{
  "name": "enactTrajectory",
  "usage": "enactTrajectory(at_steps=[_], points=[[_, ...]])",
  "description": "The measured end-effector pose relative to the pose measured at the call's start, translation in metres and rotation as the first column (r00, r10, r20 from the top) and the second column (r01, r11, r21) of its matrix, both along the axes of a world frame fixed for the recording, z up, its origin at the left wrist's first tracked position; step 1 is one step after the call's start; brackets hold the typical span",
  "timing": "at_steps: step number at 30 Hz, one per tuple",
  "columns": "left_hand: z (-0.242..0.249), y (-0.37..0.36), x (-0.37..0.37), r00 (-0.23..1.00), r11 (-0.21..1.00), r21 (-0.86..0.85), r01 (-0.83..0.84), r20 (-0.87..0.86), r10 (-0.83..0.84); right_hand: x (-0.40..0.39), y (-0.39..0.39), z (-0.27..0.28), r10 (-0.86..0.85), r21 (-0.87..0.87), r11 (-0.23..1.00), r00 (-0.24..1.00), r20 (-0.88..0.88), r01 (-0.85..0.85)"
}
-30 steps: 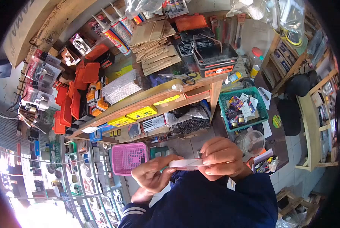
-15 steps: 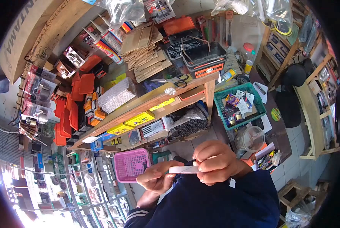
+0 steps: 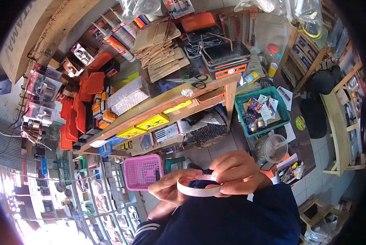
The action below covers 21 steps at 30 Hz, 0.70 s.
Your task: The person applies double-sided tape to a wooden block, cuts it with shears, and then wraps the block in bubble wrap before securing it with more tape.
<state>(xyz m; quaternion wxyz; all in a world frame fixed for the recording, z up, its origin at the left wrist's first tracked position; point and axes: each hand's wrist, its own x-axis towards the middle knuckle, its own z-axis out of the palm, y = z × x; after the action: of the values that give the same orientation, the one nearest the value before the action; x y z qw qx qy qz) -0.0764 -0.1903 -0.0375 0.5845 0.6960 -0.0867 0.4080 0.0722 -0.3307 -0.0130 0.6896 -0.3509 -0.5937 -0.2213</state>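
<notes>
A thin whitish roll of tape [image 3: 197, 191] is held in front of the dark blue shirt, tilted so that its ring shape and hollow middle show. My left hand [image 3: 172, 187] grips its left side between thumb and fingers. On the right side, my right hand [image 3: 237, 173] pinches the ring, with its fingertips at the upper edge and others near the lower edge. Parts of the fingers inside and behind the ring are hidden.
A wooden bench [image 3: 158, 115] ahead carries scissors [image 3: 193, 81], stacked cardboard [image 3: 160, 49] and a black toolbox [image 3: 225, 63]. Beyond my hands are a pink basket [image 3: 127, 173], a green basket [image 3: 288, 118] and a clear tub [image 3: 271, 148].
The tape roll has tipped from nearly edge-on, so its opening now shows. My right fingers have shifted on it, and the camera view has moved slightly.
</notes>
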Motion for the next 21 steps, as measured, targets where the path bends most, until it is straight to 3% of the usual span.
enactTrajectory(at_steps=[3,7,9,11,13,16,18,21], points=[[-0.006,-0.001,-0.001,0.996,0.993,-0.086,0.085,-0.030,-0.087,0.000,-0.005,0.000,0.033,-0.064,0.998,0.998,0.047,-0.030],[0.007,0.006,0.018,0.979,0.981,0.030,0.192,0.060,-0.193,-0.001,-0.011,0.008,-0.006,-0.122,0.992,0.997,0.075,0.015],[0.019,0.020,0.018,0.981,0.910,0.385,0.154,0.051,-0.188,0.002,-0.013,0.014,-0.036,-0.166,0.985,0.995,0.096,0.052],[0.038,0.017,0.018,0.978,0.924,0.351,0.149,0.084,-0.190,0.005,-0.011,0.017,0.007,-0.290,0.956,0.987,0.159,0.040],[0.054,0.024,0.011,0.981,0.801,0.569,0.187,-0.067,-0.182,0.006,-0.008,0.016,0.040,-0.321,0.947,0.985,0.168,0.016],[0.047,0.018,0.010,0.992,0.850,0.517,0.101,0.012,-0.125,-0.001,0.001,0.009,0.020,-0.265,0.964,0.992,0.121,0.013],[0.040,0.016,0.011,0.990,0.870,0.488,0.071,0.070,-0.121,-0.007,0.006,0.007,-0.012,-0.139,0.990,0.998,0.058,0.020],[0.030,0.015,0.010,0.978,0.931,0.357,0.082,0.150,-0.144,-0.012,0.000,0.003,0.039,-0.142,0.989,0.999,0.008,-0.038]])
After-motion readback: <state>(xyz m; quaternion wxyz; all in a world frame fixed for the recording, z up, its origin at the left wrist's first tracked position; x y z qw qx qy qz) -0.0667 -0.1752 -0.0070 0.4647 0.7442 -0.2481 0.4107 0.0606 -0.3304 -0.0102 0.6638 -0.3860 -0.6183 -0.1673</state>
